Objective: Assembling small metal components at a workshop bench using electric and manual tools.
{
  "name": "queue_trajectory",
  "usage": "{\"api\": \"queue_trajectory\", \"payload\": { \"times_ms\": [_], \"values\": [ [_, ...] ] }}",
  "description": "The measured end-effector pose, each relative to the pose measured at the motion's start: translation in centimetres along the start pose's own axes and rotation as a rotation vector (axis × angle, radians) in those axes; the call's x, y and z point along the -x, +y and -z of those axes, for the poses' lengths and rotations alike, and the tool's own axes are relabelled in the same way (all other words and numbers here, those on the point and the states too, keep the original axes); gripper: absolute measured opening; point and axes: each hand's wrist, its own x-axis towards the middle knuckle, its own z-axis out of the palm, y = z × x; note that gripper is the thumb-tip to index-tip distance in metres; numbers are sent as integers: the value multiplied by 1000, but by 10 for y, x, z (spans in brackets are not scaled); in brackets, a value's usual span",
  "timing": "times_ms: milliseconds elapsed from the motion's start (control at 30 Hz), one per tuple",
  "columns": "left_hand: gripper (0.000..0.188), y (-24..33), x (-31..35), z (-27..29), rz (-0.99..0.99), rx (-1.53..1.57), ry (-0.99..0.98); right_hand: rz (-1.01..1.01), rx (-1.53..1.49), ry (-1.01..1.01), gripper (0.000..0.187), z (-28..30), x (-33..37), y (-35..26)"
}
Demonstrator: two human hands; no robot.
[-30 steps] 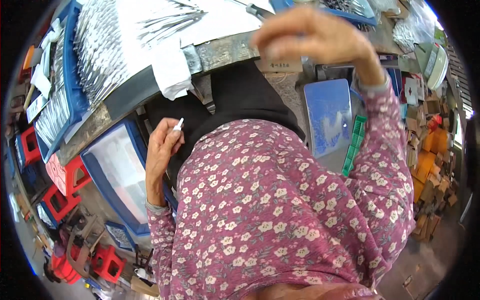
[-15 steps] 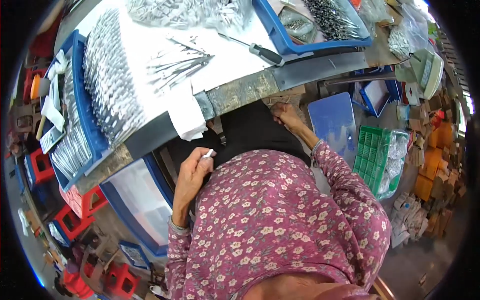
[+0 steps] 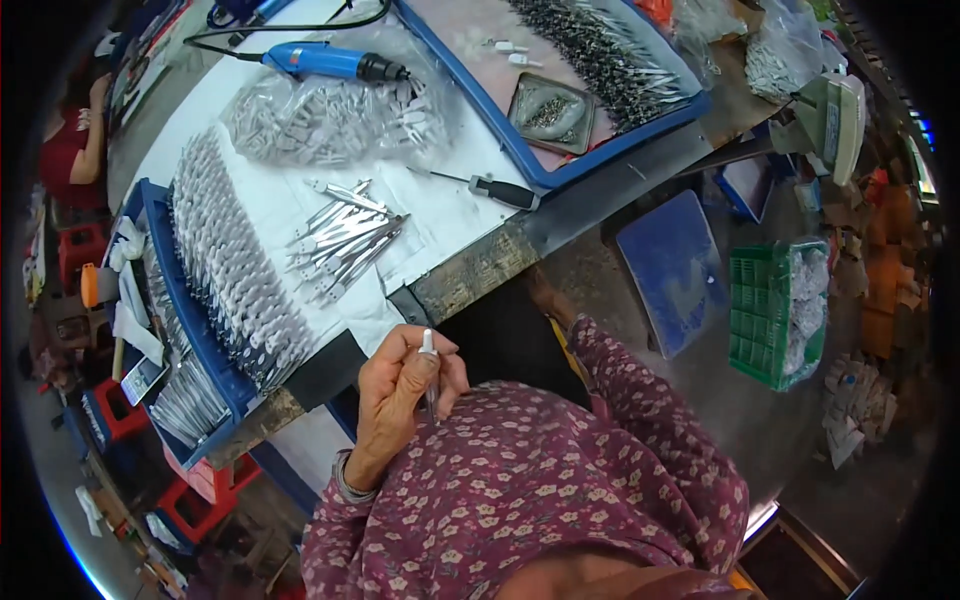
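My left hand (image 3: 392,395) is in front of the table edge, its thumb and fingers closed on a slim metal piece with a white plastic end (image 3: 428,343). The white end points up and the thin metal part hangs below the fingers. My right hand (image 3: 545,293) is low beside the dark cloth on my lap, near the table's edge; shadow and blur hide its fingers. On the white sheet beyond the left hand lies a loose heap of slim metal pieces (image 3: 345,235). A screwdriver (image 3: 500,192) with a dark handle lies right of the heap.
Left stands a blue tray (image 3: 235,395) beside dense rows of white-ended pieces (image 3: 225,230). Behind are a bag of white parts (image 3: 330,110) and a blue electric screwdriver (image 3: 325,60). Another blue tray (image 3: 545,180) holds metal pieces and a small dish (image 3: 550,112). A green crate (image 3: 760,315) stands right.
My left hand has risen slightly and turned, showing more of the held piece. My right hand has drawn toward the table edge into shadow. The view has shifted, bringing the blue electric screwdriver into sight.
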Motion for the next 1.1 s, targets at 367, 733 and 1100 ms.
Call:
{"api": "queue_trajectory", "payload": {
  "times_ms": [367, 733, 1100],
  "values": [
    [17, -37, -35, -67, 11, -701, -65, -835, -1604, -213, 23, 58, -45, -13],
    [21, -73, -96, -92, -669, -2056, -163, -1182, -1816, 94, 25, -29, -12, 2],
    [15, -89, -119, -60, -784, -2130, -241, -1327, -2211, 154, 46, 31, -67, 53]
  ]
}}
